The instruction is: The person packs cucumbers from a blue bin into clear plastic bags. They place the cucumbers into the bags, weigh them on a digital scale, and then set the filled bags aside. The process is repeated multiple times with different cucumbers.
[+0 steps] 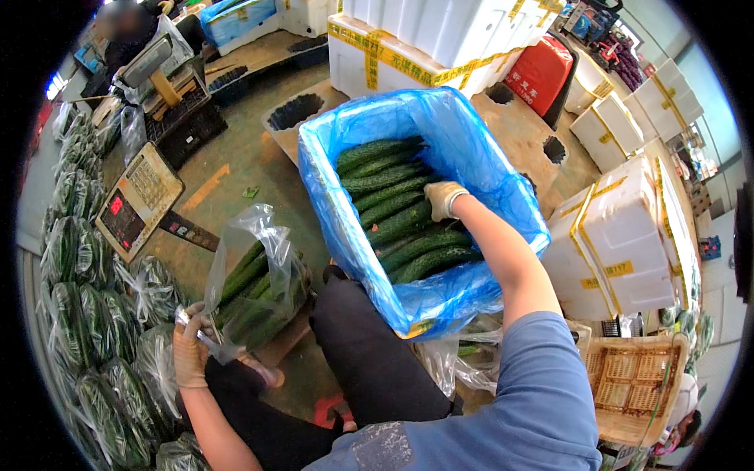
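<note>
My right hand (pixel 445 200), in a pale work glove, reaches into a foam box lined with blue plastic film (pixel 330 176). Its fingers touch the row of dark green cucumbers (pixel 400 221) lying side by side there; whether they grip one is hidden. At the lower left, my gloved left hand (pixel 195 338) pinches the edge of a clear plastic bag (pixel 271 235). Several cucumbers (pixel 259 294) lie inside this bag, beside my knee. A digital scale display (pixel 140 200) stands on a post just beyond the bag.
Bagged cucumbers (pixel 73 318) are piled along the left. Taped white foam boxes (pixel 406 59) stand on a pallet ahead, others (pixel 618 247) to the right. A plastic crate (pixel 636 382) lies at lower right. Another person (pixel 141 35) is at the upper left near a second scale (pixel 144 62).
</note>
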Available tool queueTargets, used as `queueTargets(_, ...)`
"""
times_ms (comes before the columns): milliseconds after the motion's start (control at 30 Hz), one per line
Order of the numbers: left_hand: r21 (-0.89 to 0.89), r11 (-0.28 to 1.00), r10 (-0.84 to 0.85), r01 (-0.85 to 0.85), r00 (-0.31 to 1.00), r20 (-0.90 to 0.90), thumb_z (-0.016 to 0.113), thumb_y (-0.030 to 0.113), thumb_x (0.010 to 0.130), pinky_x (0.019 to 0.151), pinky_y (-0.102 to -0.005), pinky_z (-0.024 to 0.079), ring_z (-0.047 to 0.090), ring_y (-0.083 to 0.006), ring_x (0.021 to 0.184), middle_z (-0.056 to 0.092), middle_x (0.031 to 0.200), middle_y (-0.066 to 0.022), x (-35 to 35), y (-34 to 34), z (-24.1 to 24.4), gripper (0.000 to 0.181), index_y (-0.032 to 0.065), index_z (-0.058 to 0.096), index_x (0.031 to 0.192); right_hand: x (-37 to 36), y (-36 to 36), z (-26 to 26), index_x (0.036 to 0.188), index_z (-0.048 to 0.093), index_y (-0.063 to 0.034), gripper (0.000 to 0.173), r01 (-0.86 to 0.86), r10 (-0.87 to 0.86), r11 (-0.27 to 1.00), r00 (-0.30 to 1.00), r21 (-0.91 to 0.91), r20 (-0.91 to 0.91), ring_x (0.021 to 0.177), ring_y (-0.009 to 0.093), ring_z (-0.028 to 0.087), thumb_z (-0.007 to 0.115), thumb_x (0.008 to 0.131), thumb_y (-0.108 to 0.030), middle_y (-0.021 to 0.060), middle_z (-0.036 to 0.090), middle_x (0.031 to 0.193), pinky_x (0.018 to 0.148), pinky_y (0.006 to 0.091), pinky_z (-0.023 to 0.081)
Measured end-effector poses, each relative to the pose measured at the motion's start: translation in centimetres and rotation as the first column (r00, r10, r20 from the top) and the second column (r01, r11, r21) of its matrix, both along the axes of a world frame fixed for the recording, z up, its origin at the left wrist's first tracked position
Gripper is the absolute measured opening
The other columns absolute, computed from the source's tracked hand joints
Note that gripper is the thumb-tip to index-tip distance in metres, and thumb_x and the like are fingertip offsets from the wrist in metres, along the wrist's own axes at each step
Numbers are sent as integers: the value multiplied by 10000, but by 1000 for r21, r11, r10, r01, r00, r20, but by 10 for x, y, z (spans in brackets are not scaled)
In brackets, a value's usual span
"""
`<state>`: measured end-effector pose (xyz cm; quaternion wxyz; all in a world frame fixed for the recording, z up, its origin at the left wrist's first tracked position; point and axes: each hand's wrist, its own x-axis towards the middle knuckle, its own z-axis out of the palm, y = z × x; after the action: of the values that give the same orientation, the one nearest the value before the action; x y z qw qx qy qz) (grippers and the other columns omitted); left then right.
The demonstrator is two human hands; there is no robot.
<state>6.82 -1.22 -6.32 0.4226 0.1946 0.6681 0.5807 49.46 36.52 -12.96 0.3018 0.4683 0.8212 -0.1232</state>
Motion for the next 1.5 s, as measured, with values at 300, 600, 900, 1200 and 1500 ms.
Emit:
queueTargets(300, -37, 999, -25, 23, 999, -48, 560, 122, 832, 572, -250, 428, 496, -114, 633, 542, 739, -29, -3, 4, -5, 314, -19, 536, 1111, -3, 49, -8, 1451, 204, -155, 973, 153, -149, 974, 988, -167, 38, 1210, 361, 455, 758, 652, -197, 176, 400, 1384, 931, 482, 452)
queueTargets(600, -45, 999, -14, 13, 999, -41, 545, 96, 804, 584, -258, 426, 492, -119, 627, 542, 747, -40, -4, 4, -7, 301, -19, 543, 1082, -14, 35, -6, 1461, 156, -238, 1075, 138, -127, 981, 988, -133, 89, 1247, 367, 380, 790, 600, -352, 193, 321, 1400, 963, 523, 417)
queueTargets(900, -59, 998, -32, 29, 999, -40, 530, 98, 802, 575, -261, 423, 497, -128, 614, 552, 748, -38, -6, 5, -11, 320, -30, 538, 1094, -28, 40, -18, 1466, 67, -96, 1175, -92, 120, 990, 949, -108, 293, 1264, 348, 361, 776, 618, -494, 163, 250, 1447, 997, 447, 398)
queueTargets(1200, -32, 999, -12, 11, 1000, -23, 530, 101, 814, 581, -279, 423, 499, -133, 620, 557, 750, -51, -11, 0, -19, 312, -41, 531, 1091, -28, 28, -10, 1450, 169, -75, 1112, -136, 203, 970, 910, -201, 362, 1261, 371, 337, 774, 607, -474, 168, 290, 1423, 964, 498, 403)
queueTargets(1500, -32, 999, -17, 16, 1000, -20, 547, 81, 796, 617, -237, 396, 487, -114, 639, 562, 736, -34, -6, 1, -13, 268, -16, 561, 1045, 4, -28, 1, 1143, 497, -48, 708, -90, 92, 977, 996, 194, 2, 1066, 301, 556, 821, 553, -268, 141, 572, 1125, 864, 438, 474)
